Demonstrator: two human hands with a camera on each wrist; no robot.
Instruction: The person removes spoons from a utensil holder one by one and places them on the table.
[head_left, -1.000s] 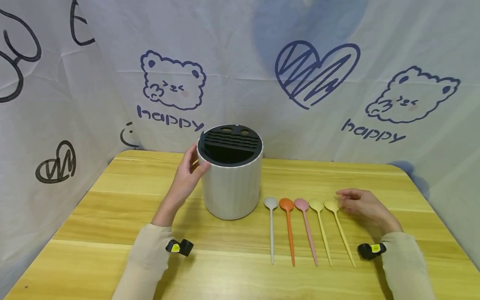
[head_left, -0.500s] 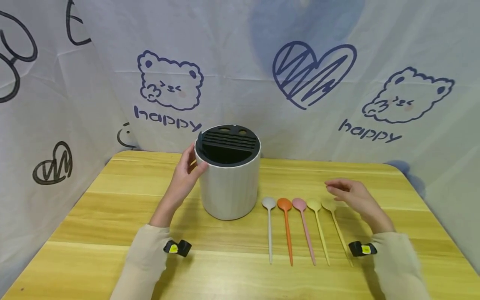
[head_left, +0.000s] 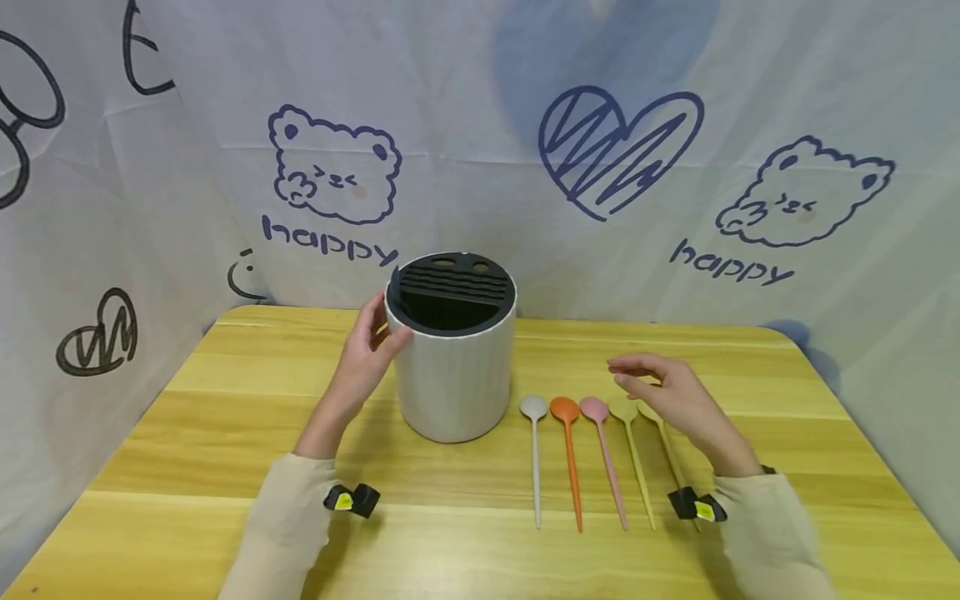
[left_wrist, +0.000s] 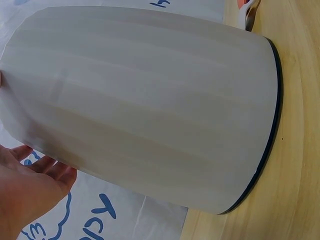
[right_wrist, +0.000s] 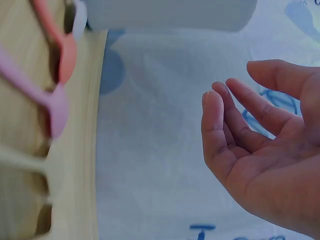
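A white, ribbed utensil holder with a black slotted lid stands upright on the table. At its upper left side, my left hand holds it, thumb in front near the rim and fingers round the far side. In the left wrist view the fingers of the left hand lie against its wall. My right hand, palm inward and fingers loosely bent, hovers above the two yellow spoons with nothing in it. To its left lie a pink spoon, an orange spoon and a grey-white spoon.
The spoons lie in a row with bowls toward the back; the right arm partly covers the rightmost yellow spoon. A cloth printed with bears and hearts hangs behind the wooden table and along its left side.
My right hand has risen from beside the rightmost yellow spoon and moved left toward the utensil holder. The left hand stays on the holder, and the spoons lie as before.
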